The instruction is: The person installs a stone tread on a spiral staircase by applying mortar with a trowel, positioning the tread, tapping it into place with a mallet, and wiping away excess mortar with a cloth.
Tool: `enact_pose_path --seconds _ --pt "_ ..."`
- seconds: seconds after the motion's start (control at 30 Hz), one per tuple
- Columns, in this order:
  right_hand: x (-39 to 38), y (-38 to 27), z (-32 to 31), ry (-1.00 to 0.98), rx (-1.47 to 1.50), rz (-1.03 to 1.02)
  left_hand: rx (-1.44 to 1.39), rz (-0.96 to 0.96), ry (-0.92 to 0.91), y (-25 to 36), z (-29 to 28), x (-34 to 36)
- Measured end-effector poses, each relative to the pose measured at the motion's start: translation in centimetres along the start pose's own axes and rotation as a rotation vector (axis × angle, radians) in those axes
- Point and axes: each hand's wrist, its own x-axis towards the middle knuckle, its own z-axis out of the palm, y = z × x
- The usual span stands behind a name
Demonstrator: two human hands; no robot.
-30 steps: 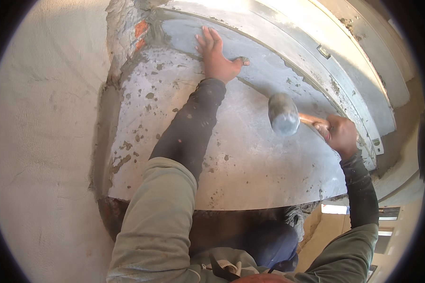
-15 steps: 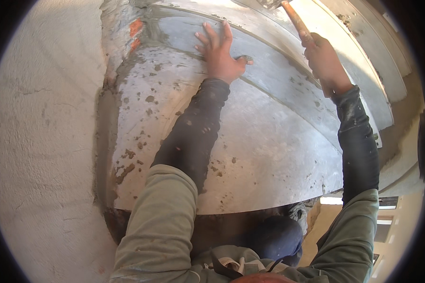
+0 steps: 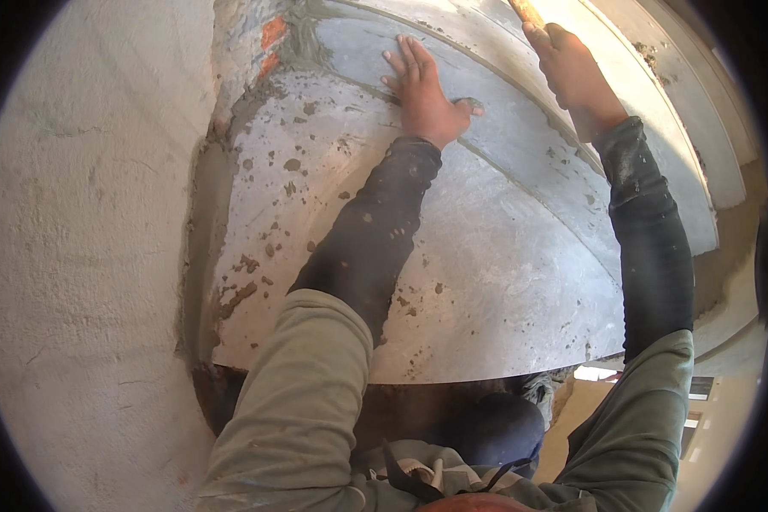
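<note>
My left hand (image 3: 429, 104) lies with fingers spread on a grey-blue stone strip (image 3: 358, 43); a small grey lump beside its thumb is too small to name. Below the strip is a broad pale slab (image 3: 486, 282), speckled with wet mortar. At upper right my right hand (image 3: 572, 77) is raised, closed round a wooden mallet handle (image 3: 525, 12); the mallet's head is out of the frame. Grey mortar (image 3: 310, 38) is smeared at the strip's left end and along the slab's left edge.
A rough plastered wall (image 3: 85, 213) fills the left side, with exposed red brick (image 3: 272, 32) beside the strip. Curved pale stone steps (image 3: 683, 102) rise at right. Below the slab's front edge are my dark-clothed knee and a lower area with small bright openings at lower right.
My right hand has swung the mallet up from low over the slab, its head leaving the frame. My left hand stays on the strip. The whole view has shifted slightly.
</note>
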Motion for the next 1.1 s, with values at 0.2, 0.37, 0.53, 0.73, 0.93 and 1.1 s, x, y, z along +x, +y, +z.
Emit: enact_pose_path --seconds 0.2,0.37,0.53,0.73,0.93,1.1 --pt "-1.0 1.1 0.0 0.028 -0.134 -0.061 -0.023 -0.045 0.03 0.5 0.2 -0.2" --pt "-2.6 2.0 -0.9 0.121 -0.254 -0.18 -0.184 -0.361 0.133 2.3 1.5 -1.8" --pt "-6.1 -1.7 1.2 0.173 -0.48 -0.799 -0.352 -0.36 0.124 2.4 4.1 -3.0" --pt "-2.1 -2.7 5.3 -0.057 -0.707 -0.881 -0.239 -0.284 0.301 0.8 5.9 -3.2" --pt "-2.6 -6.7 9.1 -0.025 -0.621 -0.979 -0.213 -0.278 0.337 -3.0 5.2 -2.5" --pt "-1.1 -1.2 7.8 -0.086 -0.691 -0.759 0.047 -0.214 0.297 1.9 5.0 -3.0"
